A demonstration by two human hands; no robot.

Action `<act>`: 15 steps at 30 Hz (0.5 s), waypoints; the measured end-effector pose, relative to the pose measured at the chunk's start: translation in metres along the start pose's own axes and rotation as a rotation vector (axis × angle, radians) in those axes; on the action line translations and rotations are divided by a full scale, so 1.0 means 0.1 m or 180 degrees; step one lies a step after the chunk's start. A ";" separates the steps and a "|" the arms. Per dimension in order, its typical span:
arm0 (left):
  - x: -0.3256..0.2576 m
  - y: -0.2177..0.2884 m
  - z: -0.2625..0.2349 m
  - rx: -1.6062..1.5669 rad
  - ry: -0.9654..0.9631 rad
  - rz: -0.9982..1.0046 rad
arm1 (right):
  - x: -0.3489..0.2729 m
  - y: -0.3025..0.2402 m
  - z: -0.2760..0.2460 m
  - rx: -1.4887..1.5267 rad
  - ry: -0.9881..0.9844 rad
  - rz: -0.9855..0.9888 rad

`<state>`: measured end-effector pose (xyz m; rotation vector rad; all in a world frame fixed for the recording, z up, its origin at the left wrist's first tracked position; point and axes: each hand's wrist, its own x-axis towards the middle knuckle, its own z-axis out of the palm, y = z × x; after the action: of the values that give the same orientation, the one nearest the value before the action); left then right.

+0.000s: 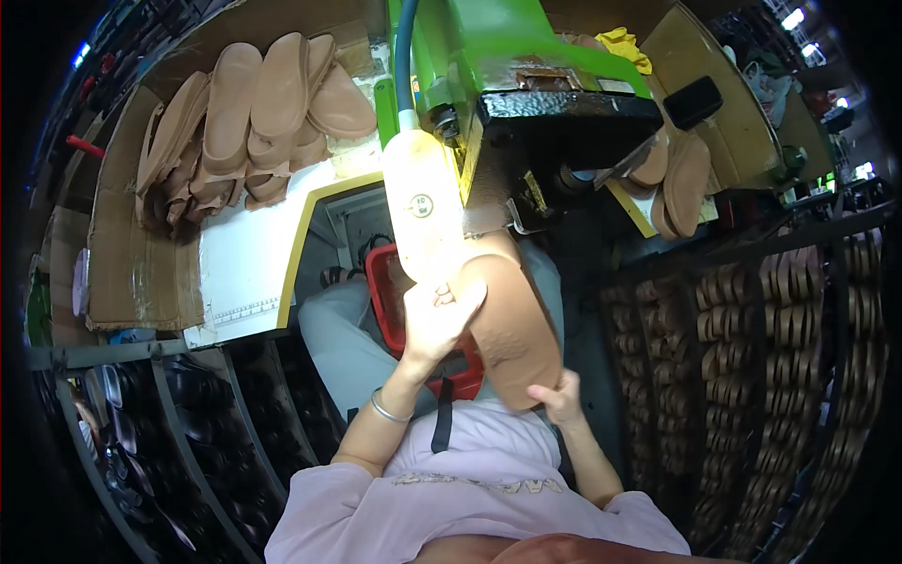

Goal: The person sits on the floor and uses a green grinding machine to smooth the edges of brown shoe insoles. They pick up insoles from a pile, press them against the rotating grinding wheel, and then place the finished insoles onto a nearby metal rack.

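Note:
Two shoe soles are held up in front of a green machine (pixel 489 56). My left hand (pixel 440 324) grips the lower end of a pale cream sole (pixel 421 202) that points up toward the machine. My right hand (pixel 556 397) holds the bottom edge of a brown sole (pixel 515 320) lying just behind and right of the cream one. A silver bangle sits on my left wrist. The machine's dark metal head (pixel 564 127) hangs just above and right of the soles.
A pile of tan soles (pixel 254 113) lies on the white bench at upper left beside a cardboard sheet (pixel 132 254). More tan soles (pixel 681 183) sit right of the machine. A red basket (pixel 390 301) is on my lap. Racks of soles (pixel 780 376) stand at right, dark ones at lower left.

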<state>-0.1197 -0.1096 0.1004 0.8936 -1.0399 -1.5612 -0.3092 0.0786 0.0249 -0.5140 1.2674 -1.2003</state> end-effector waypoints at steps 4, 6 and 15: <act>0.00 -0.02 -0.04 0.0005 -0.0205 0.0022 | 0.11 -0.15 -0.24 0.0395 0.0938 -0.1096; 0.05 -0.05 -0.03 0.0062 -0.0187 0.0262 | 0.27 -0.31 -0.37 0.0452 0.1176 -0.1566; 0.11 0.17 -0.14 0.0728 0.0019 0.0714 | 1.08 -1.40 -0.23 0.0540 0.0823 -0.1871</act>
<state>-0.1035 -0.1244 0.1111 0.9002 -1.2867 -1.2698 -0.4011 -0.0599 0.0888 -0.6445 1.2517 -1.8996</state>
